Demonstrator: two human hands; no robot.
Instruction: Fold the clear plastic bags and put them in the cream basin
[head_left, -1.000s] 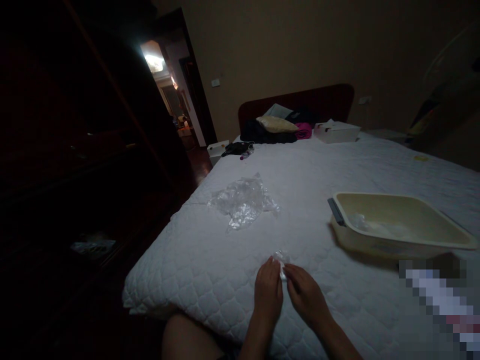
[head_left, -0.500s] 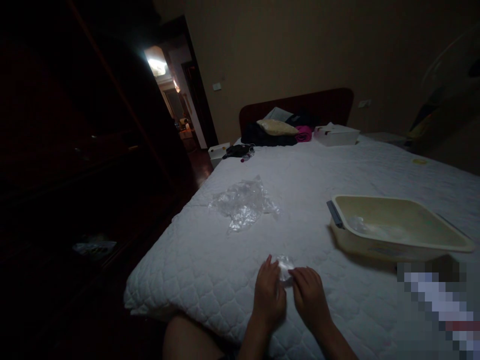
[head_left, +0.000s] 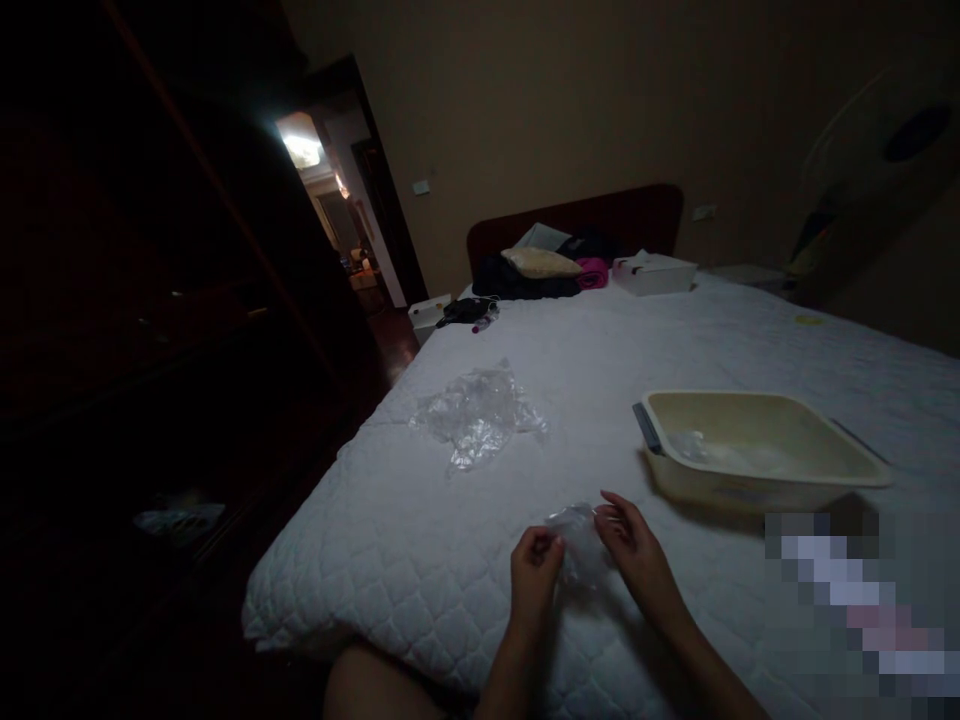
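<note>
Both hands, left hand [head_left: 534, 572] and right hand [head_left: 634, 545], pinch a dim clear plastic bag [head_left: 574, 530]; beige basin [head_left: 757, 450] at 2 o'clock, contents unclear.

A white quilted bed [head_left: 600, 340] is carrying a crumpled clear plastic sheet [head_left: 477, 412] at centre-left, a beige basin [head_left: 757, 450] at right, and dark clothes [head_left: 525, 275], a pink item [head_left: 592, 272] and a white box [head_left: 654, 272] at the far end.
</note>
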